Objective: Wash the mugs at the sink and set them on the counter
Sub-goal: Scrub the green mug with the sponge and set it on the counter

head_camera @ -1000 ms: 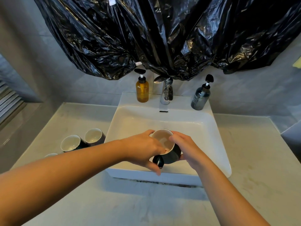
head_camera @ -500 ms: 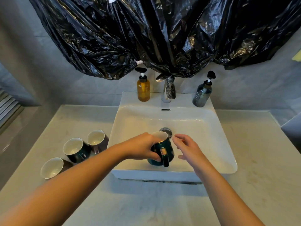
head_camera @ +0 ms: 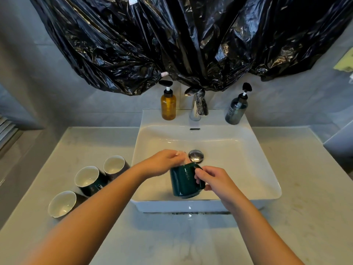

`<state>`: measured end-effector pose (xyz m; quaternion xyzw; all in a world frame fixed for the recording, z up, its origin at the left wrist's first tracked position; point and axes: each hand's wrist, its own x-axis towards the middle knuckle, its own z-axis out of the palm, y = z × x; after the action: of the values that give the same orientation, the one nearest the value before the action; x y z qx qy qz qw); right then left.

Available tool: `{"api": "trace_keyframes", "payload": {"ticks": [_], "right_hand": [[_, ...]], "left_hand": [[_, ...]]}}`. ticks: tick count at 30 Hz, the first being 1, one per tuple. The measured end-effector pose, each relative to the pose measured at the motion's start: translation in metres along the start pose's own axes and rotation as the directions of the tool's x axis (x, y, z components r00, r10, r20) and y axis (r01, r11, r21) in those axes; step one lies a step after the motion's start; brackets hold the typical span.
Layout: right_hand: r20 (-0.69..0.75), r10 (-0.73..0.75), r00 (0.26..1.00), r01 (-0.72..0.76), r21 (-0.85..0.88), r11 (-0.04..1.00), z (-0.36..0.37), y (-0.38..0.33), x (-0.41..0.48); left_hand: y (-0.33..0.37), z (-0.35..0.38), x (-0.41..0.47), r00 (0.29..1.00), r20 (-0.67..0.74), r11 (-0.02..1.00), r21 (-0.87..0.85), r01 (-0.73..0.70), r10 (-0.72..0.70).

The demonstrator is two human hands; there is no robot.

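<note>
A dark green mug (head_camera: pixel 183 181) is held over the front of the white sink (head_camera: pixel 267 194), tipped so its mouth faces away from me. My right hand (head_camera: pixel 214 181) grips it at the handle side, fingers curled. My left hand (head_camera: pixel 162 162) sits over the mug's far rim, its fingertips curled at the mouth and blurred; the inside of the mug is hidden. Three more mugs stand on the counter (head_camera: pixel 296 188) to the left of the sink: a dark one (head_camera: pixel 114 165), a green one (head_camera: pixel 89 179) and a nearer one (head_camera: pixel 62 203), all white inside.
A chrome tap (head_camera: pixel 198 106) stands at the back of the sink, with an amber pump bottle (head_camera: pixel 168 106) to its left and a grey one (head_camera: pixel 236 111) to its right. The drain plug (head_camera: pixel 196 155) lies just past the hands. Black plastic sheeting (head_camera: pixel 181 41) hangs over the wall.
The mug passed from the left hand's grip on its side to the right hand, which took hold at the handle. The left hand moved up to the rim, and the mug's mouth tipped away.
</note>
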<state>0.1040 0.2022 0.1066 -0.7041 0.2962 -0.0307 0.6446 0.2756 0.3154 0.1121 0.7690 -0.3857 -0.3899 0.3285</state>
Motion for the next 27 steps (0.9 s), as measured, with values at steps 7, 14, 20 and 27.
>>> {"api": "trace_keyframes", "payload": {"ticks": [7,14,20,27], "right_hand": [[-0.084,0.115,0.990,-0.105,0.110,0.988,0.010,0.000,0.000],[-0.127,0.121,0.985,-0.100,0.161,0.982,0.018,-0.013,0.006],[-0.127,0.084,0.988,-0.070,0.114,0.991,0.016,-0.017,0.004],[-0.157,0.096,0.983,-0.076,0.126,0.989,0.013,-0.021,0.003]], "left_hand": [[-0.007,0.001,-0.019,0.840,-0.490,0.968,0.195,-0.156,0.234],[-0.016,0.035,-0.027,0.774,-0.493,0.890,0.412,-0.194,0.397],[-0.019,0.044,-0.027,0.716,-0.383,0.776,0.523,-0.353,0.584],[-0.022,0.055,-0.026,0.629,-0.330,0.680,0.569,-0.462,0.704]]}}
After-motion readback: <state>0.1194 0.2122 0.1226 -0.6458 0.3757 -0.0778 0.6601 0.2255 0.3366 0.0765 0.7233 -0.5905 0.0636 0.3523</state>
